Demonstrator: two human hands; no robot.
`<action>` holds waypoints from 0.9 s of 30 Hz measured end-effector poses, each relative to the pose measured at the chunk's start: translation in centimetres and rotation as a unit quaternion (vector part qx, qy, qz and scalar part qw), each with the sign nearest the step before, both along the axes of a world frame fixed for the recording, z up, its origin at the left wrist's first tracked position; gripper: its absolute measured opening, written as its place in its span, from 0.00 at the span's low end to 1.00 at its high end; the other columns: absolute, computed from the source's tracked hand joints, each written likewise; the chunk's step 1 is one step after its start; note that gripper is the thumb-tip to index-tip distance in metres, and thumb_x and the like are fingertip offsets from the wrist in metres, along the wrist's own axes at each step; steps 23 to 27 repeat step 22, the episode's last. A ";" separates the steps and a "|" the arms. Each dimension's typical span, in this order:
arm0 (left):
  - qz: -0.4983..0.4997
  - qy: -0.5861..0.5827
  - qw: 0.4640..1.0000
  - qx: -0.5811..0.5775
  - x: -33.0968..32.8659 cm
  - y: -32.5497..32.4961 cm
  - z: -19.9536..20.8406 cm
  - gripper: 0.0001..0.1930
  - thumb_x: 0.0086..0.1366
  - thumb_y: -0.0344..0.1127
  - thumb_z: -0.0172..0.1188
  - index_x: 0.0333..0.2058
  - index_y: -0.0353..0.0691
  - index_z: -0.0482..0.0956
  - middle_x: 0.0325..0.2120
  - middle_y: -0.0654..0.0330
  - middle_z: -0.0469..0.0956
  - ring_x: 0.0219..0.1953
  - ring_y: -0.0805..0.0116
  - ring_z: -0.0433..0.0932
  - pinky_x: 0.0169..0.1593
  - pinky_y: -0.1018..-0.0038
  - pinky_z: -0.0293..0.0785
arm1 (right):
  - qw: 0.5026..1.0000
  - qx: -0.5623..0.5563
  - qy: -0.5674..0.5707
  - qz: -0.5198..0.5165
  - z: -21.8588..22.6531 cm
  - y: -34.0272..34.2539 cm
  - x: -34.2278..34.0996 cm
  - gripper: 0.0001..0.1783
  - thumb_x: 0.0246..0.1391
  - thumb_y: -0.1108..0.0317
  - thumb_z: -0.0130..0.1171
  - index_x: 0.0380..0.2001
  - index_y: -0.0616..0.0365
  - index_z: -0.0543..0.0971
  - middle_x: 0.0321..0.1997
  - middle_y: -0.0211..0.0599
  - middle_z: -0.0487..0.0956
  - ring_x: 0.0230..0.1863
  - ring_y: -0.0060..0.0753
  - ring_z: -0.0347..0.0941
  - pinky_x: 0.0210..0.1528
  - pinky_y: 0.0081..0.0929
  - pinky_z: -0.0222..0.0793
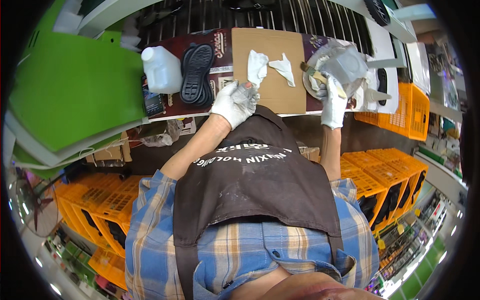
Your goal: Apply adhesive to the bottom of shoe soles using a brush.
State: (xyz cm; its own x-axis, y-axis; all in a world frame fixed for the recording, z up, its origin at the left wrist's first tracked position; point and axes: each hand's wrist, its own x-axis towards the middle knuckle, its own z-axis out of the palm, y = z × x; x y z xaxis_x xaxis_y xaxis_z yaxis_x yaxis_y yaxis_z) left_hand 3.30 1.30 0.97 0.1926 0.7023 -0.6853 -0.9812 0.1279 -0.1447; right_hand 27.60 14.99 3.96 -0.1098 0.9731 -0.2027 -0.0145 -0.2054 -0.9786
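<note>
My left hand (235, 104), in a white glove with greyish fingers, is closed at the near edge of a brown cardboard sheet (277, 100). Whatever it may hold is hidden. Two crumpled white cloths (257, 69) lie on the cardboard just beyond it. To the right, my gloved right hand (334, 102) closes around a pale-handled brush-like tool (317, 76), partly hidden by the fingers. This tool is over a plastic-lined bowl (311, 89), beside a translucent container (345, 65). Left of my left hand, black shoe soles (196, 75) lie stacked.
A white plastic jug (162, 70) stands left of the soles, with a dark box (153, 97) near it. A small white squeeze bottle (376, 96) is at the right. Metal rollers (320, 17) run behind the bench. Orange crates (415, 112) stand right; a green panel (70, 95) fills the left.
</note>
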 end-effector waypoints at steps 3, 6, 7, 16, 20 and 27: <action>-0.009 -0.002 1.000 -0.023 0.3 0.6 0.7 0.19 0.68 0.45 0.44 0.37 0.35 0.77 0.31 0.53 0.80 0.33 0.58 0.77 0.37 0.66 0.75 | 0.976 0.129 -0.172 -0.023 1.2 1.3 2.2 0.08 0.54 0.69 0.60 0.36 0.61 0.77 0.33 0.28 0.77 0.33 0.16 0.70 0.34 0.16 0.68; -0.028 0.012 1.000 0.002 0.6 0.8 0.6 0.18 0.68 0.44 0.44 0.37 0.34 0.76 0.31 0.53 0.79 0.33 0.57 0.77 0.37 0.66 0.74 | 0.940 0.187 -0.287 0.007 1.7 2.7 4.0 0.09 0.53 0.68 0.62 0.33 0.60 0.76 0.29 0.29 0.76 0.30 0.16 0.69 0.33 0.16 0.67; -0.033 0.010 0.999 0.004 0.7 1.0 0.3 0.18 0.68 0.44 0.44 0.37 0.34 0.76 0.32 0.53 0.79 0.33 0.57 0.76 0.37 0.67 0.74 | 0.949 0.125 -0.289 0.013 2.1 3.0 4.4 0.10 0.52 0.68 0.63 0.34 0.62 0.77 0.28 0.30 0.78 0.30 0.17 0.70 0.34 0.18 0.67; -0.037 0.014 0.999 0.003 1.2 1.1 0.2 0.18 0.68 0.43 0.44 0.38 0.34 0.76 0.34 0.52 0.79 0.33 0.57 0.75 0.37 0.68 0.73 | 0.922 0.160 -0.348 0.049 -1.6 6.5 7.0 0.12 0.49 0.67 0.64 0.35 0.62 0.80 0.32 0.33 0.81 0.33 0.21 0.73 0.39 0.20 0.68; -0.029 0.022 0.999 0.001 1.2 1.2 0.1 0.18 0.68 0.44 0.44 0.39 0.34 0.77 0.35 0.51 0.79 0.33 0.56 0.76 0.36 0.68 0.74 | 0.922 0.128 -0.357 0.080 -2.9 7.8 7.6 0.13 0.48 0.65 0.65 0.36 0.60 0.80 0.33 0.36 0.82 0.33 0.24 0.75 0.40 0.22 0.68; -0.026 0.026 0.999 0.001 1.1 1.1 0.1 0.19 0.68 0.44 0.44 0.40 0.33 0.77 0.36 0.52 0.79 0.34 0.56 0.76 0.37 0.67 0.74 | 0.934 0.107 -0.328 0.091 -4.0 8.6 8.0 0.14 0.48 0.64 0.65 0.36 0.60 0.81 0.34 0.37 0.82 0.34 0.24 0.75 0.41 0.22 0.68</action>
